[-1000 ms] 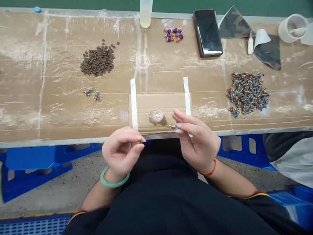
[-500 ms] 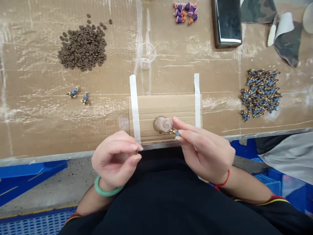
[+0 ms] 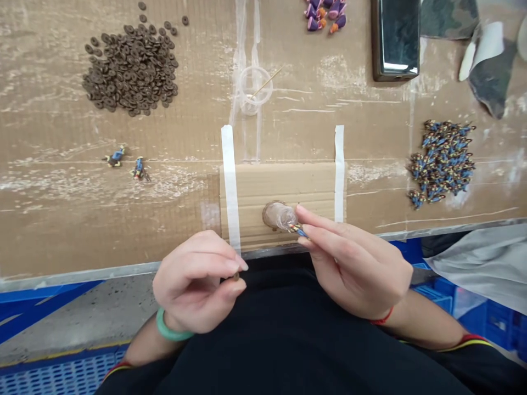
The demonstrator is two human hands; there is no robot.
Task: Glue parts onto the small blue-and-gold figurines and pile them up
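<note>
Bright, even light; white glare on the glossy black box (image 3: 396, 38); right edge soft

Container (image 3: 285, 216) see-thru & shiny, cardbd mat (image 3: 263, 181) matt w/ ridges, cup (image 3: 251, 79) transp. plastic, case (image 3: 396, 41) v. glossy, discs (image 3: 132, 71) matt.

I record a scuffed, brown, cardboard-covered table (image 3: 185, 131). Far left: heap of dark brown flat rings (image 3: 132, 71); nearer, two small blue-and-yellow figurines (image 3: 116, 156). Centre: round clear plastic cup (image 3: 248, 81); right of it, farther, purple, pink and orange pieces (image 3: 313, 24). Far right: glossy black rectangular box (image 3: 395, 44), camouflage-patterned sheets (image 3: 492, 77). Right: pile of small blue figurines (image 3: 444, 159). Near me: flat tan cardboard pad (image 3: 284, 184), white tape strips (image 3: 230, 181) at both sides.
</note>
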